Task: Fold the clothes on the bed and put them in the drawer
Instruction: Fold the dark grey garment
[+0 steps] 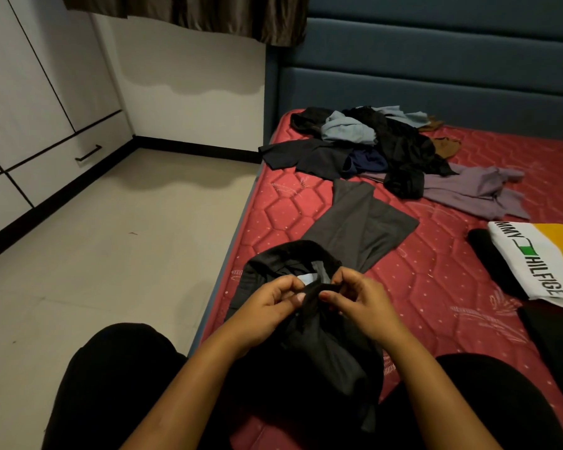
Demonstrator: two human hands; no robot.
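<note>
The red quilted mattress (436,287) spreads beyond the fingers, with a heap of unfolded clothes (371,144) far past them and grey trousers (361,222) flat just ahead. Beneath them the crumpled black garment (306,345), pale label showing, lies on the mattress edge; left hand (267,306) and right hand (361,300) pinch its bunched edge with curled fingers

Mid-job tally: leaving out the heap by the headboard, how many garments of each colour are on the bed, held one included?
Black: 3 (black garment, held; black bundle; black cloth at right edge)
Grey: 1 (grey garment)
Lilac: 1 (lilac garment)
White and yellow: 1 (printed shirt)
Total: 6
</note>
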